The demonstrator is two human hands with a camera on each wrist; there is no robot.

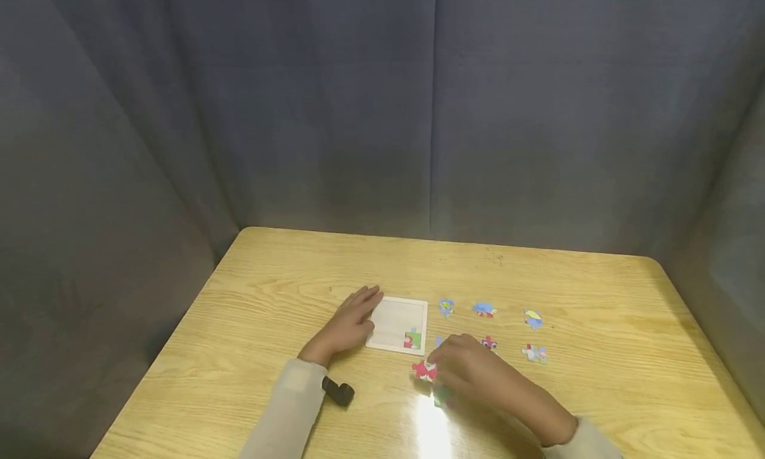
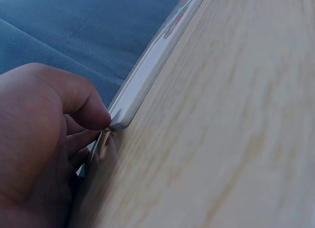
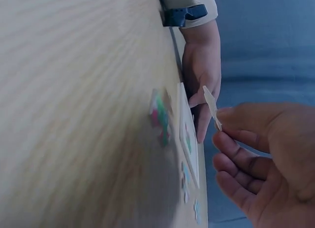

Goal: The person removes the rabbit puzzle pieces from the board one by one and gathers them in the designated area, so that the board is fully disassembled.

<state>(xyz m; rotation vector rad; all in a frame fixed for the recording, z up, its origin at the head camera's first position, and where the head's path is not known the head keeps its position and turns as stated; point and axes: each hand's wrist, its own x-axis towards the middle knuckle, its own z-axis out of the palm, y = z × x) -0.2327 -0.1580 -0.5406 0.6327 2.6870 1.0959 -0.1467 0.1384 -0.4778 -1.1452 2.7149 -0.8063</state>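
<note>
My right hand (image 1: 475, 369) pinches a red-and-white jigsaw piece (image 1: 425, 370) between thumb and fingertips. In the right wrist view this piece (image 3: 211, 106) appears edge-on, raised off the table. A square white puzzle tray (image 1: 388, 318) lies flat to its left, with one green-and-red piece (image 1: 412, 339) in the near right corner. My left hand (image 1: 345, 326) rests along the tray's left side, fingers stretched toward the far corner. In the left wrist view the thumb (image 2: 96, 112) touches the tray's corner.
Several loose jigsaw pieces lie right of the tray, among them a blue one (image 1: 446, 307), a yellow-and-blue one (image 1: 533, 318) and a red one (image 1: 489, 343). A green piece (image 1: 440, 397) lies near the right hand. Dark curtains (image 1: 335, 113) surround the wooden table (image 1: 287, 266).
</note>
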